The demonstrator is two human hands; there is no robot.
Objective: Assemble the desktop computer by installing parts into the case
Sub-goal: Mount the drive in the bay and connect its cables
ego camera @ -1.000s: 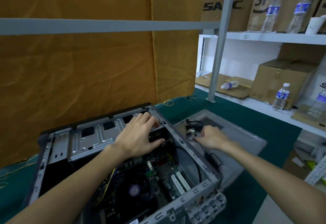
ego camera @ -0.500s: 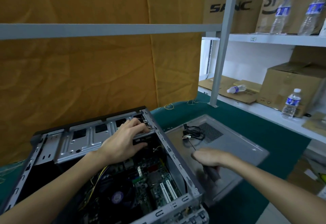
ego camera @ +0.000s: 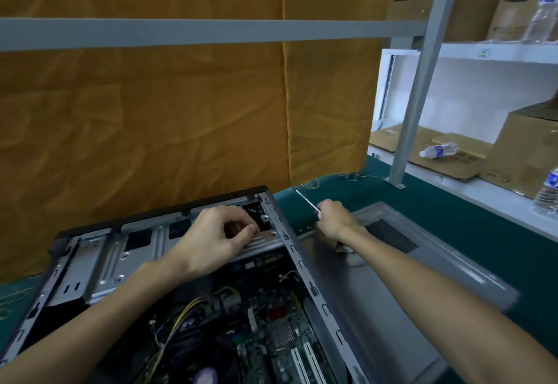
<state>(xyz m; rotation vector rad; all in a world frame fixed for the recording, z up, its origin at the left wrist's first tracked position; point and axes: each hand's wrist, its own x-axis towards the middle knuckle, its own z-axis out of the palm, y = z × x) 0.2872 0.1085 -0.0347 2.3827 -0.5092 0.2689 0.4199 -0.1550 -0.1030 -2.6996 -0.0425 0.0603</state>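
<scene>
A: so where's everything relative to the case (ego camera: 287, 250)?

B: case lies open on the green tabletop (ego camera: 471, 226), motherboard (ego camera: 271, 323) inside it. left hand (ego camera: 217, 238) rests on the metal drive bay at its far end, fingertips pinched together, can't tell on what. right hand (ego camera: 333, 217) is just right of the case, fist closed around a screwdriver (ego camera: 306, 200), above the side panel (ego camera: 422, 278) lying flat beside it.

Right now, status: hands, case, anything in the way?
Left hand pinched at the drive bracket in the case. Right hand shut on screwdriver, shaft pointing away. Nothing blocking.
</scene>
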